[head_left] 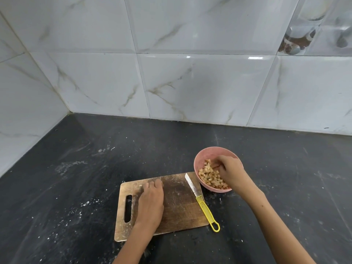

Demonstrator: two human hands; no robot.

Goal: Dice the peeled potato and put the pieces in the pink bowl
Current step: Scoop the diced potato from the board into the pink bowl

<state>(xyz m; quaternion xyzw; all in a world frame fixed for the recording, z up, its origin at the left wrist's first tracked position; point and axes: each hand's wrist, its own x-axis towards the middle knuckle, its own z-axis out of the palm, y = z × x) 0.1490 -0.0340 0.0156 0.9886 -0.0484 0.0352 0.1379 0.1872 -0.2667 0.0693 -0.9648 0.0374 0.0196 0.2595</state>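
Final transfer: the right hand (pixel 229 171), fingers curled, drops potato dice (pixel 210 176) into the pink bowl (pixel 209 152); whether it holds any, I cannot tell. The left hand (pixel 151 201) lies flat on the cutting board (pixel 181 206). Next, probably sweep up stray bits.

No text, label, brand, number or sign can be read anywhere in the head view; the wooden cutting board (pixel 177 204) carries no print; the yellow handle of the knife (pixel 206 212) shows no lettering; the pink bowl (pixel 203 155) is unmarked; the wall tiles (pixel 190 82) bear only grey-brown veining.
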